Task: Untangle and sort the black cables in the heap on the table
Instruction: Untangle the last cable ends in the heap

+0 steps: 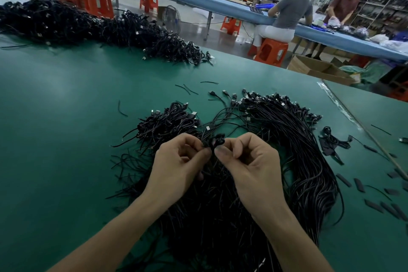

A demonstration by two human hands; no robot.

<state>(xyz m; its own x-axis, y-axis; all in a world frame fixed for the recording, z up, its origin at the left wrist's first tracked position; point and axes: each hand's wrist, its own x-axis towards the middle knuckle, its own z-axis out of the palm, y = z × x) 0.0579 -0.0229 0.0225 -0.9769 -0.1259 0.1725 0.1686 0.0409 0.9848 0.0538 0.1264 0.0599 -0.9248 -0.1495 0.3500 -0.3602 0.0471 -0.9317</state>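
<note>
Nearest us, loose black cables [209, 216] fan across the green counter [66, 117] under our wrists. Just beyond, our left hand [176, 161] and right hand [251, 161] each close a thumb-and-forefinger grip on one small knot [213, 142], the other fingers curled. To the right, a straightened bundle [287, 130] lies with plugs aligned; sorted, we judge. To the left, a tangled clump [167, 123] is not yet done. Far left, a long heap [77, 24] looks untouched. Most of the work is left.

Front centre: tangled heap [167, 126] on the table [66, 99].
Above it: left hand [176, 161] and right hand [254, 161] meeting at a cable knot [215, 140].
Right of heap: straightened bundle [298, 139], short pieces [373, 205] beyond.
Far left: long cable pile [66, 22].
</note>
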